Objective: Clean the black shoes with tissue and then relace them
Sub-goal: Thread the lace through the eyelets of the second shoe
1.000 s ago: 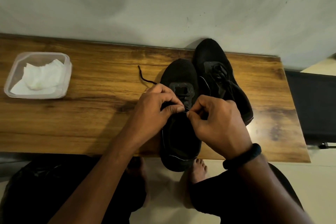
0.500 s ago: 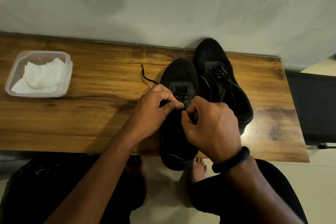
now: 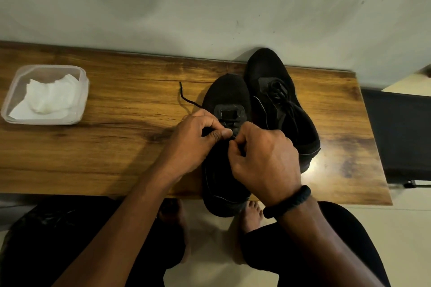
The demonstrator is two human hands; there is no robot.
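Pinching the lace (image 3: 186,100) with curled fingers (image 3: 221,134), your left hand (image 3: 191,144) and right hand (image 3: 263,161) work over the near black shoe (image 3: 227,91) on the counter (image 3: 116,147). The far shoe (image 3: 268,70) looks laced; this one's upper eyelets seem left to do.

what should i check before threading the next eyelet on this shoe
1. Grip: left hand and right hand both pinch the lace over the near shoe: ok.
2. Free lace end lies loose on the table, unsnagged: ok.
3. Near shoe's support: heel overhangs the table's front edge: not ok.
4. Next eyelet: hidden under the hands: cannot tell.
5. Far shoe already shows laces: ok.
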